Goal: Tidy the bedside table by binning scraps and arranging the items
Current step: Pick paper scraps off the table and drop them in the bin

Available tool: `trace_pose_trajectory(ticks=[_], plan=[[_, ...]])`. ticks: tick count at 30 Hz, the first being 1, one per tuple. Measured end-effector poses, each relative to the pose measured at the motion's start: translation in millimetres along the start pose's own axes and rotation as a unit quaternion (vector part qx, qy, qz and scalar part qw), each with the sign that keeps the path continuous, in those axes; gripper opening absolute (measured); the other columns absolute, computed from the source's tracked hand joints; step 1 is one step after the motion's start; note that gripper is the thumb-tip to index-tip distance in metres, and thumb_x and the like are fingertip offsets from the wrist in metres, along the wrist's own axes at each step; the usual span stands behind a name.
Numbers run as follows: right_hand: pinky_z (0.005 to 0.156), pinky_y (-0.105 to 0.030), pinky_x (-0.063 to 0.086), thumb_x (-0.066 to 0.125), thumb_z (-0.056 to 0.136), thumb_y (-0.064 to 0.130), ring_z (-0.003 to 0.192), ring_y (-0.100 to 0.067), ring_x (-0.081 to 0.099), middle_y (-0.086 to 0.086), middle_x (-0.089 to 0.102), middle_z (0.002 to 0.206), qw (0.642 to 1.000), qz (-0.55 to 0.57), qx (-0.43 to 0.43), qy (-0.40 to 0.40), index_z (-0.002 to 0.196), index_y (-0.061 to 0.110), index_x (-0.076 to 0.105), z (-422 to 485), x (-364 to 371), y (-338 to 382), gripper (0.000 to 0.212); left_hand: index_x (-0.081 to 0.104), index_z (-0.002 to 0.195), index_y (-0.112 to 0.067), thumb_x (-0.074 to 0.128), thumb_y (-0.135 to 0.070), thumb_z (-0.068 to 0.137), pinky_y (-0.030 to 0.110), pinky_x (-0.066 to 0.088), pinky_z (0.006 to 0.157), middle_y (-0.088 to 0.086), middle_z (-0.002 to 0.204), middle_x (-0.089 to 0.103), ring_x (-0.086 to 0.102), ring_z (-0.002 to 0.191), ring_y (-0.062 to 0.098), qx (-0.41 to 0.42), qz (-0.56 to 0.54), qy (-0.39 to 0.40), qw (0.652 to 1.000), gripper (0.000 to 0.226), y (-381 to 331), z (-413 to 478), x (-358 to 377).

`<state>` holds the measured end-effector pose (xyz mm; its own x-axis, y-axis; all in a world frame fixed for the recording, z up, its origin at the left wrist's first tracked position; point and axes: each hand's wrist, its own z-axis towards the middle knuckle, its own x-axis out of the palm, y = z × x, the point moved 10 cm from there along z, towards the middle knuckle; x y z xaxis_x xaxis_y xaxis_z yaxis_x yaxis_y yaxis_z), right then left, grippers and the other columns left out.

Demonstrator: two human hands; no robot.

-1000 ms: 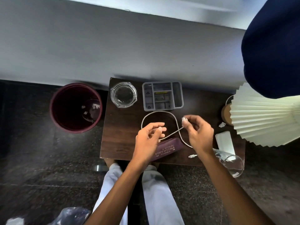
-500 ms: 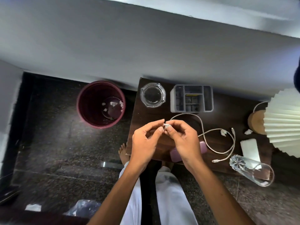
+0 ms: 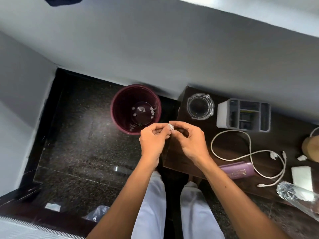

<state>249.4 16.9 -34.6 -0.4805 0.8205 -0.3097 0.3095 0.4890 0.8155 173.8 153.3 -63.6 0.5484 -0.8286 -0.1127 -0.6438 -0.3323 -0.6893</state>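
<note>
A small white paper scrap (image 3: 170, 126) is pinched between the fingertips of my left hand (image 3: 152, 142) and my right hand (image 3: 191, 140), just off the left edge of the dark wooden bedside table (image 3: 193, 163). The maroon bin (image 3: 119, 116) stands on the floor just beyond my hands, with several white scraps at its bottom. On the table lie a white cable (image 3: 250, 149), a purple case (image 3: 238, 170), two more scraps (image 3: 273, 155) (image 3: 301, 157), a glass ashtray (image 3: 200, 106) and a grey organiser (image 3: 243, 114).
A clear glass (image 3: 300, 197) lies on its side at the table's near right corner, beside a white block (image 3: 301, 175). A wooden lamp base (image 3: 310, 149) stands at the right edge. A plastic wrapper (image 3: 96, 213) and a white bit (image 3: 52, 207) lie on the dark floor.
My right hand lifted a scrap off the table and both hands carried it left, close to the bin. The view has swung left, so the lamp shade has left the frame.
</note>
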Motion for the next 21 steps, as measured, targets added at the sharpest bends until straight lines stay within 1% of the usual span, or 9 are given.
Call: trace_pose_trajectory(ticks=[3, 6, 8, 11, 13, 15, 17, 19, 21], plan=[[0.09, -0.013, 0.053, 0.07, 0.09, 0.013, 0.099, 0.005, 0.068, 0.012, 0.076, 0.104, 1.0, -0.009, 0.001, 0.012, 0.112, 0.025, 0.075, 13.1, 23.4, 3.6, 0.025, 0.079, 0.093, -0.013, 0.075, -0.013, 0.09, 0.026, 0.06, 0.078, 0.009, 0.085, 0.08, 0.075, 0.082, 0.015, -0.046, -0.022, -0.017, 0.999, 0.005, 8.4, 16.9, -17.2], [0.087, -0.017, 0.055, 0.069, 0.092, 0.019, 0.094, 0.003, 0.069, 0.014, 0.076, 0.096, 1.0, -0.026, 0.004, 0.004, 0.106, 0.025, 0.077, 26.4, 41.0, 4.7, 0.017, 0.078, 0.092, -0.016, 0.072, -0.01, 0.092, 0.027, 0.061, 0.081, 0.006, 0.085, 0.08, 0.075, 0.082, 0.011, -0.074, -0.04, -0.029, 0.996, 0.008, 13.5, 30.7, -31.9], [0.084, -0.015, 0.054, 0.068, 0.093, 0.023, 0.09, 0.003, 0.069, 0.015, 0.076, 0.092, 0.999, -0.048, 0.004, 0.002, 0.103, 0.026, 0.077, 35.4, 54.3, 6.0, 0.014, 0.077, 0.094, -0.017, 0.07, -0.01, 0.093, 0.028, 0.062, 0.082, 0.003, 0.086, 0.08, 0.076, 0.084, 0.01, -0.088, -0.05, -0.037, 0.994, 0.01, 17.2, 40.9, -41.5], [0.08, -0.009, 0.049, 0.067, 0.093, 0.024, 0.09, 0.003, 0.067, 0.013, 0.075, 0.094, 0.997, -0.07, 0.016, -0.005, 0.103, 0.024, 0.076, 49.4, 73.1, 3.8, 0.013, 0.076, 0.105, -0.009, 0.065, -0.008, 0.097, 0.029, 0.061, 0.086, 0.008, 0.095, 0.079, 0.076, 0.091, 0.014, -0.116, -0.089, -0.049, 0.988, 0.014, 24.0, 53.8, -52.3], [0.073, -0.002, 0.044, 0.066, 0.094, 0.021, 0.088, 0.006, 0.064, 0.01, 0.074, 0.096, 0.997, -0.071, 0.04, -0.01, 0.105, 0.021, 0.075, 58.3, 85.2, -0.6, 0.014, 0.073, 0.108, -0.007, 0.061, -0.007, 0.099, 0.03, 0.061, 0.088, 0.011, 0.1, 0.078, 0.075, 0.095, 0.017, -0.137, -0.116, -0.06, 0.982, 0.016, 28.6, 61.6, -59.0], [0.065, 0.002, 0.044, 0.065, 0.095, 0.018, 0.089, 0.005, 0.063, 0.006, 0.074, 0.101, 0.996, -0.065, 0.062, -0.008, 0.112, 0.02, 0.072, 65.5, 96.6, -5.1, 0.018, 0.07, 0.113, -0.007, 0.056, -0.007, 0.101, 0.029, 0.06, 0.085, 0.012, 0.102, 0.077, 0.075, 0.097, 0.017, -0.15, -0.142, -0.066, 0.976, 0.019, 31.4, 68.4, -64.1], [0.059, 0.003, 0.044, 0.064, 0.096, 0.014, 0.092, -0.001, 0.065, 0.003, 0.072, 0.107, 0.995, -0.055, 0.081, -0.005, 0.121, 0.019, 0.067, 71.0, 106.2, -9.2, 0.026, 0.069, 0.119, -0.005, 0.054, -0.008, 0.102, 0.027, 0.059, 0.081, 0.011, 0.105, 0.076, 0.075, 0.096, 0.017, -0.158, -0.154, -0.076, 0.972, 0.022, 33.4, 75.2, -70.9], [0.056, 0.002, 0.043, 0.061, 0.096, 0.009, 0.09, -0.001, 0.064, 0.006, 0.069, 0.101, 0.994, -0.05, 0.1, 0.001, 0.126, 0.019, 0.064, 74.3, 113.5, -13.5, 0.031, 0.068, 0.122, -0.005, 0.053, -0.01, 0.102, 0.027, 0.059, 0.079, 0.012, 0.107, 0.076, 0.075, 0.096, 0.018, -0.163, -0.154, -0.082, 0.971, 0.025, 35.0, 79.7, -76.4], [0.055, 0.001, 0.043, 0.06, 0.097, 0.007, 0.087, 0.001, 0.063, 0.008, 0.067, 0.098, 0.992, -0.057, 0.108, 0.009, 0.128, 0.019, 0.062, 76.9, 119.1, -17.8, 0.034, 0.067, 0.124, -0.004, 0.053, -0.01, 0.103, 0.028, 0.059, 0.081, 0.013, 0.109, 0.075, 0.074, 0.096, 0.018, -0.166, -0.162, -0.081, 0.969, 0.026, 35.4, 81.2, -79.4]])
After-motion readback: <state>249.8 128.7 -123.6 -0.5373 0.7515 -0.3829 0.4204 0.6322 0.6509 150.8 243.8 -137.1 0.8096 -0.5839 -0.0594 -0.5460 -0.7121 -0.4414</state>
